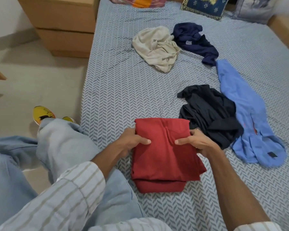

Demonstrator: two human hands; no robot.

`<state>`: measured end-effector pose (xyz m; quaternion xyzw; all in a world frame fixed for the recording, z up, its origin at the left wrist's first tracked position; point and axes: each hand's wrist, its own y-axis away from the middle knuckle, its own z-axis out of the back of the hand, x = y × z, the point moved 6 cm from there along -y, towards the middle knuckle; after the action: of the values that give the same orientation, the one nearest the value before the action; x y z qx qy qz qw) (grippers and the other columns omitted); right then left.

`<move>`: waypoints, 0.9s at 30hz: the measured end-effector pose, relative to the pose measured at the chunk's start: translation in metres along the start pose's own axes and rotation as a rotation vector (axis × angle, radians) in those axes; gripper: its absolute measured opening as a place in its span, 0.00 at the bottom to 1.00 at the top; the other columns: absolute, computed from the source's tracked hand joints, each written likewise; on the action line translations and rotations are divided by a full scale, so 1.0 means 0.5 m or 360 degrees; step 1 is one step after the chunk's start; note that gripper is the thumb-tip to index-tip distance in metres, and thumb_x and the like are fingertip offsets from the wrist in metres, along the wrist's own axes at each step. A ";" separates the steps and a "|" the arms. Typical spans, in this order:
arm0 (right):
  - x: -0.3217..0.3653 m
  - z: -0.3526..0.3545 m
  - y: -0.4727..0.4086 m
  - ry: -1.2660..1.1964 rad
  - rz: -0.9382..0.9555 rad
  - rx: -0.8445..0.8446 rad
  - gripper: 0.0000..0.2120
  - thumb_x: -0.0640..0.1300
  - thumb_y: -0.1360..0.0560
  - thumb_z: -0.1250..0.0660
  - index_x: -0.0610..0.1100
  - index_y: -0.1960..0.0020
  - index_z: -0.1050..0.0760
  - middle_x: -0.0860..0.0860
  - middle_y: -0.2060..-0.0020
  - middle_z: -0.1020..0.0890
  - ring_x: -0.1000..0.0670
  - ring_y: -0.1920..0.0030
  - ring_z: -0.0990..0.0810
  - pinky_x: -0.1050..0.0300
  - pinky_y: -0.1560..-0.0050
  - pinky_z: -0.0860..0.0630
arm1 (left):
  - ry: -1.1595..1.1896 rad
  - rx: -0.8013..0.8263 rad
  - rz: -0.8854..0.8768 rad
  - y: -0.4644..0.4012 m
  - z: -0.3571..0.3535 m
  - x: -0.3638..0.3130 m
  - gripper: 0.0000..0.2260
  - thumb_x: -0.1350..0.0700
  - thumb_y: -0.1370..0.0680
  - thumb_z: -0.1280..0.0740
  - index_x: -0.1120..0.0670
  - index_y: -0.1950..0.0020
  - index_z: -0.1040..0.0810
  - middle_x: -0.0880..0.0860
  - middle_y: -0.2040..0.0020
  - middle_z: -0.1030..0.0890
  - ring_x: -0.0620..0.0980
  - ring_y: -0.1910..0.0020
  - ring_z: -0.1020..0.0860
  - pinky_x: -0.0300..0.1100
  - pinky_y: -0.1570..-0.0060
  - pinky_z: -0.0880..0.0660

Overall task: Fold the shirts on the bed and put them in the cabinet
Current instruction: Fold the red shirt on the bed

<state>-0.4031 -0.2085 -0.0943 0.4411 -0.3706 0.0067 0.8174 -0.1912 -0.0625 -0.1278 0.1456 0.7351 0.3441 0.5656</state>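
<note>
Red folded shirt (163,154) gripped by left hand (132,140) and right hand (195,140), fingers probably tucked beneath.

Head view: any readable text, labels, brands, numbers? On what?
None readable.
Neck tag in the navy shirt: too small, blurred.
Dark patch on the light blue shirt: no legible text.
Dark print on the yellow shoe: a figure, no letters made out.

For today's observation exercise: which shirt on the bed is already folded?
The red shirt, gripped by the left hand and right hand; the other four lie crumpled.
</note>
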 end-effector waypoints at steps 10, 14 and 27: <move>0.297 -0.055 0.039 -0.0171 0.0547 0.0303 0.31 0.29 0.42 0.20 0.39 0.39 0.20 0.44 0.45 0.14 0.45 0.43 0.16 0.49 0.40 0.22 | 0.0082 -0.0232 -0.0527 0.099 0.224 -0.201 0.21 0.74 0.34 0.25 0.64 0.42 0.19 0.60 0.46 0.15 0.56 0.47 0.16 0.52 0.44 0.19; 0.446 -0.074 0.038 -0.0067 0.0796 0.0204 0.24 0.27 0.36 0.23 0.47 0.47 0.21 0.49 0.46 0.15 0.50 0.44 0.17 0.53 0.41 0.22 | -0.0215 -0.0485 -0.0798 0.147 0.314 -0.330 0.24 0.75 0.39 0.23 0.65 0.44 0.18 0.59 0.49 0.15 0.53 0.51 0.17 0.45 0.50 0.17; 0.172 -0.232 -0.090 0.0563 0.1184 0.0259 0.18 0.40 0.35 0.22 0.57 0.48 0.16 0.56 0.45 0.15 0.57 0.37 0.21 0.60 0.33 0.30 | -0.1797 -0.0333 -0.1089 0.101 0.309 -0.073 0.18 0.55 0.35 0.34 0.44 0.47 0.17 0.44 0.48 0.15 0.49 0.45 0.18 0.57 0.42 0.30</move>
<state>-0.2559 -0.1791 -0.1127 0.3323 -0.3568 0.4065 0.7727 -0.0444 0.0047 -0.0863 0.0063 0.2938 0.0857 0.9520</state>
